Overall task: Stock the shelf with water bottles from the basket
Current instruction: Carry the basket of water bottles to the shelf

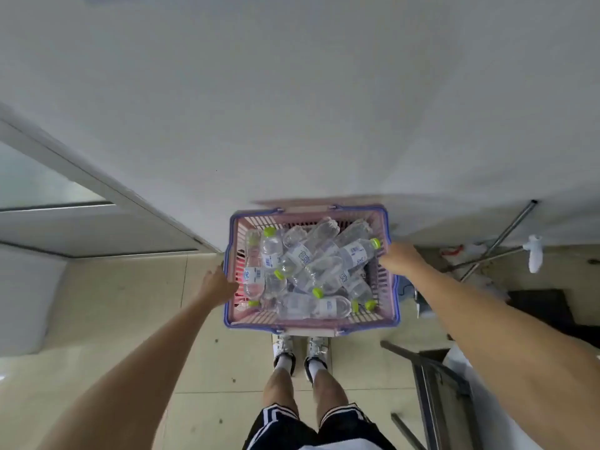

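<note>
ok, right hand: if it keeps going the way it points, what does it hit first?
The right hand points inward over the pink basket rim; first contact would likely be the green-capped water bottle beside its fingertips, though depth is unclear.

- Soft, even, fairly bright light; its source cannot be told.
- The wall reads pale and washed out, with faint broad shading.
- Soft shadow lies on the floor under the basket.
- Small glints on the bottles.
- Wide-angle bending: arms splay outward, door frame slants.
- The whole picture is slightly soft; the basket's far rim is smeared.
</note>
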Demonstrator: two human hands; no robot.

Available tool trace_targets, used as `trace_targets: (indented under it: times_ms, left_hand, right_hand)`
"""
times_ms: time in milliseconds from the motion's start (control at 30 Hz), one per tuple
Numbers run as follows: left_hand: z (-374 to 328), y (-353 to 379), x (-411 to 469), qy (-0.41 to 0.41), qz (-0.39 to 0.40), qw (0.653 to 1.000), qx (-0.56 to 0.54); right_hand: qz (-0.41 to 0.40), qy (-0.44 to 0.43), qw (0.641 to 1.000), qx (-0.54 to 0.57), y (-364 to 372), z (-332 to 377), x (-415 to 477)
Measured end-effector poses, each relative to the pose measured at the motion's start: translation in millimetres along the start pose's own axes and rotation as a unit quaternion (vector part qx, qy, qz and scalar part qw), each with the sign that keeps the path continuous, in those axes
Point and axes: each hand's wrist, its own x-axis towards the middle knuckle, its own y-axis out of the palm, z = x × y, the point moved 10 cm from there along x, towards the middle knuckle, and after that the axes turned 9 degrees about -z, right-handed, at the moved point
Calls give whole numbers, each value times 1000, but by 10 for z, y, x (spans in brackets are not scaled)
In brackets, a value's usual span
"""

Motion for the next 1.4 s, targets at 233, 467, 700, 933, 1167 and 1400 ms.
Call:
trace_targets:
  times_ms: [233,467,700,933,1167,1400]
  left_hand:
    - [431,408,298,-108,17,986,-125]
    - [537,496,491,-144,-19,963,-229]
    - [560,670,626,-132,-9,961,-242]
    - [586,742,765,-120,-32,959,-256]
    - [611,793,930,-110,47,962,-244]
    - [537,541,795,-97,51,968,-228]
  right_hand:
    - [-12,94,994,51,413,-296,94]
    - [-45,134,986,91,510,-457,265]
    - [-67,122,982,124,566,-511,319]
    - [-64,133,977,154,625,-628,418]
    - [-67,116,977,168,585,-607,436]
    - [-97,129,963,215,465,-606,153]
